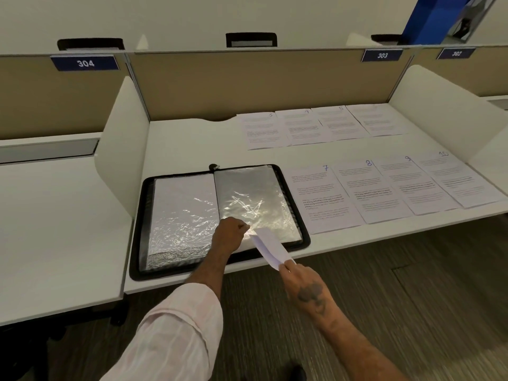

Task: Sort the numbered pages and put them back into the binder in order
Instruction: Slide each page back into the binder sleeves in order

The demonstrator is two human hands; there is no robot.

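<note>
Left hand [231, 229], fingers curled, pinches the near edge of the right-hand plastic sleeve [255, 199] in the open binder [137, 229], probably to hold its mouth apart. The right hand [305, 284] grips a white page [268, 247] by its near corner between thumb and fingers, and the far end is angled at that gap so it can slide in. Its number cannot be read from the head camera. The other numbered pages lie on the bench [178, 144] to the right of the binder in two overlapping rows. The back row [310, 125] shows 3, 4 and 5, and the front row [384, 188] shows 7 to 10, presumably laid in order for easy picking.
</note>
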